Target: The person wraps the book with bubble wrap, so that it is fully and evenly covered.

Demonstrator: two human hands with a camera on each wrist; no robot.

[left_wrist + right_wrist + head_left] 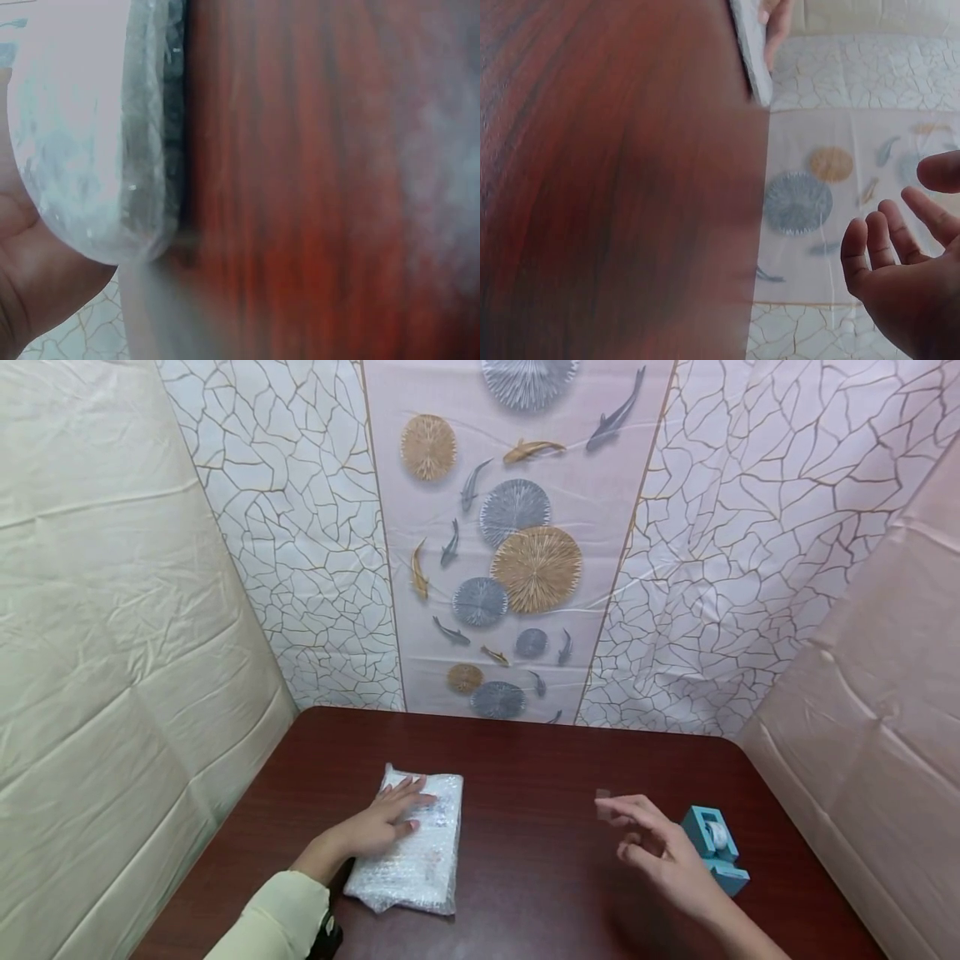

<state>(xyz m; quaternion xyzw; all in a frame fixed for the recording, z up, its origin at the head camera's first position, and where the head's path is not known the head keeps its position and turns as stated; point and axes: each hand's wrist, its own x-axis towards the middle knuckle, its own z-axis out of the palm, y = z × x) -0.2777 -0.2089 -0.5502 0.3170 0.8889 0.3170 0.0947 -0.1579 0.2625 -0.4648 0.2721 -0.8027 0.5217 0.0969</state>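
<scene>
A flat package in bubble wrap (423, 870) lies on the left part of the table. My left hand (377, 828) rests on top of it with fingers spread. In the left wrist view the wrapped package (82, 150) shows its rounded edge beside the palm. Held up over the right part of the table, my right hand (663, 853) has a small translucent piece of tape (603, 805) at its index fingertip. The right wrist view shows the right hand (911, 281) with loosely bent fingers and the thumb apart. Just beyond this hand stands a blue tape dispenser (705, 835) with a roll inside.
The dark red-brown table (525, 827) has its far edge against a patterned curtain (525, 568). Pale fabric walls (97, 652) close in the left and right sides. A dark band (327, 935) sits at the left wrist.
</scene>
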